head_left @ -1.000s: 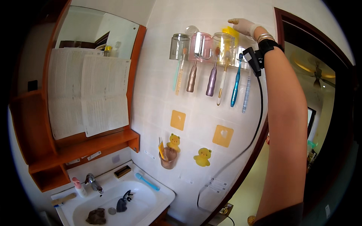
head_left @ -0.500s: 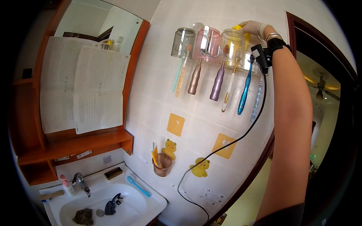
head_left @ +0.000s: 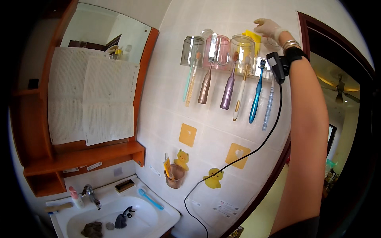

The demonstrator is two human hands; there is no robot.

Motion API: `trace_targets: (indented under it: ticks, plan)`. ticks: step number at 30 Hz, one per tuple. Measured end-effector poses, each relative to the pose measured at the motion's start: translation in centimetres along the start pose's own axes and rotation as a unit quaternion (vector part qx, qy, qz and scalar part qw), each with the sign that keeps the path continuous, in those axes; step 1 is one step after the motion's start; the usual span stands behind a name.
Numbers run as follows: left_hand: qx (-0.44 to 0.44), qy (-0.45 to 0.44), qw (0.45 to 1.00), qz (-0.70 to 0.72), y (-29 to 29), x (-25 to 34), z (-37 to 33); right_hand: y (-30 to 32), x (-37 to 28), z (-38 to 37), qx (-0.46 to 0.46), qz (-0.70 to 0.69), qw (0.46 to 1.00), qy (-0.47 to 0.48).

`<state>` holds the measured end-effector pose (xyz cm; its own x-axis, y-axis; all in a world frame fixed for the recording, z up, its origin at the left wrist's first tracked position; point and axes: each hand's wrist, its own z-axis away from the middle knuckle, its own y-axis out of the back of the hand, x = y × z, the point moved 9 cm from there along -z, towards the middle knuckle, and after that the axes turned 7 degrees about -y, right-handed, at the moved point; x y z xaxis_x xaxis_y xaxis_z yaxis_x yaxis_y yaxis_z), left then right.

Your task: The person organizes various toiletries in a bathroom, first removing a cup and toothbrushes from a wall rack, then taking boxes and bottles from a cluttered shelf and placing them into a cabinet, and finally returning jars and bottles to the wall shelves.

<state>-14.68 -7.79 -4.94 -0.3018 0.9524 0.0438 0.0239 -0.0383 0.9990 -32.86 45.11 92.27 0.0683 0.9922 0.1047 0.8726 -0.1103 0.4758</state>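
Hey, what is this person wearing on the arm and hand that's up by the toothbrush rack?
Only the right hand shows. It wears a thin, pale glove, with metal bangles at the wrist. Below them a black strap carries a small black device, and a black cable hangs from it. The forearm is bare, with no sleeve.

— What's on the right hand [head_left: 270, 28]?

— A thin, pale glove, snug over the fingers [head_left: 260, 21] and ending at the wrist.

— And at the wrist?

— Two or three slim silver bangles [head_left: 290, 43], then a black strap [head_left: 295, 53] carrying a small black boxy device [head_left: 276, 66].

— Any cable?

— Yes, a thin black cable [head_left: 254, 150] hangs from that device in a long loop. The forearm is bare, no sleeve.
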Motion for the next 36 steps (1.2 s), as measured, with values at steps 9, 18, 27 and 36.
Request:
trace_targets:
  ticks: [9, 18, 27, 36]
  plan:
    - [0.033, -0.021, 0.999, 0.013, -2.7, -0.6, -0.5, 16.4, 6.4, 6.3, 0.207, -0.15, 0.966, 0.039]
    - [0.005, -0.032, 0.999, -0.003, -0.7, 0.6, -0.8, 1.3, 0.0, 15.1, 0.008, -0.099, 0.994, 0.037]
    - [0.113, -0.059, 0.991, 0.041, 0.4, 0.4, -0.1, 4.1, -3.1, 16.7, 0.111, -0.11, 0.984, 0.082]
    - [0.089, -0.054, 0.994, 0.027, -0.1, 0.6, 0.3, 5.2, -8.7, 19.9, 0.019, -0.114, 0.979, 0.167]
